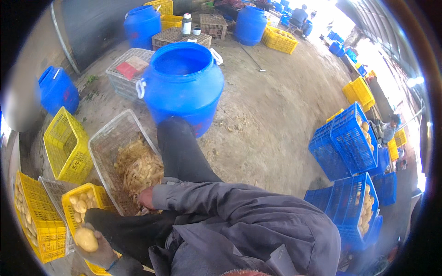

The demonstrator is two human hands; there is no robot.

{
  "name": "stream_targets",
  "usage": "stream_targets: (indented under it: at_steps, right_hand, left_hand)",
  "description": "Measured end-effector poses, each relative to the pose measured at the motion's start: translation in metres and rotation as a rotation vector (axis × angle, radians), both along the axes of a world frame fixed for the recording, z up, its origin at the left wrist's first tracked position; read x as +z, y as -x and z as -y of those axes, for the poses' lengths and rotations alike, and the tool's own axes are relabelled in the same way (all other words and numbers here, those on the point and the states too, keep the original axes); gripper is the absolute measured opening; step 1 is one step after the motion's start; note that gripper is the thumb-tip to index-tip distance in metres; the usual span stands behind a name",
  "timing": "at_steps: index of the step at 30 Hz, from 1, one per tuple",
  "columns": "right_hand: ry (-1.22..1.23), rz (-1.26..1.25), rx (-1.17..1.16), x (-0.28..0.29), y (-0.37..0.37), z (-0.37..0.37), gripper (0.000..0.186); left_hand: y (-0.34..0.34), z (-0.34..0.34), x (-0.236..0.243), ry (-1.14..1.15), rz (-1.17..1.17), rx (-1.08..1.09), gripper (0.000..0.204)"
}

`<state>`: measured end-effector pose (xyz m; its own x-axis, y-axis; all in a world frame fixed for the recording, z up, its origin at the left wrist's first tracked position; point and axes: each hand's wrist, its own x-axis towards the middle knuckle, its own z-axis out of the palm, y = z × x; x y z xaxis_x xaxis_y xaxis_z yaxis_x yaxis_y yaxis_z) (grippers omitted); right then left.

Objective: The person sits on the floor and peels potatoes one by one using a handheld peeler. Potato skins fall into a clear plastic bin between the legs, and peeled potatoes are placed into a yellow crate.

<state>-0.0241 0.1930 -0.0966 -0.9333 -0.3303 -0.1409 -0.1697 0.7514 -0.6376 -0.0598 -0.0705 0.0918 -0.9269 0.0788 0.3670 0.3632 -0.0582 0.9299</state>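
Observation:
A peeled, pale yellow potato (86, 240) sits in my left hand (105, 254), whose fingers are wrapped round it above a yellow crate (105, 195) of similar potatoes. My right hand (146, 198) is over the near end of a clear plastic crate (95, 145), beside a heap of brownish peelings (138, 163). Its fingers look curled downward, and whatever they hold is too small and hidden to name. The right sleeve crosses in front of my body.
An open blue barrel (189, 96) stands just beyond my knee. At left are a yellow crate (69, 161) and another yellow crate (46, 234) with potatoes. Stacked blue crates (343, 142) holding potatoes stand at right. People sit farther back.

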Motion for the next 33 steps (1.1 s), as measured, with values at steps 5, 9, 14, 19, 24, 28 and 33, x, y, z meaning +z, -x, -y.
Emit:
stream_targets:
  at_steps: [5,9,14,19,24,28,33]
  right_hand:
    - [0.018,0.005,-0.009,0.042,-0.016,-0.013,0.019]
    - [-0.014,-0.004,-0.108,0.052,-0.023,-0.014,0.019]
    - [0.21,0.037,-0.184,0.04,-0.017,-0.019,0.013]
    - [-0.189,0.043,-0.167,0.037,-0.01,-0.015,0.016]
    - [-0.502,-0.179,-0.447,-0.053,0.017,0.019,0.022]
    - [-0.2,0.047,-0.212,-0.064,0.035,-0.022,0.024]
    - [-0.511,-0.075,-0.142,0.046,-0.004,-0.04,0.029]
  left_hand:
    - [0.023,-0.077,0.028,-0.787,0.551,-0.528,0.047]
    - [0.051,-0.123,-0.001,-0.722,0.602,-0.683,0.046]
    - [0.07,-0.14,-0.094,-0.369,0.327,-0.235,0.044]
    - [0.049,-0.136,-0.163,0.178,-0.133,0.244,0.07]
    - [0.06,-0.127,-0.186,0.354,-0.206,0.133,0.067]
    - [0.07,-0.129,-0.186,0.136,0.011,-0.154,0.063]
    - [0.063,-0.129,-0.153,-0.985,0.943,-0.265,0.057]
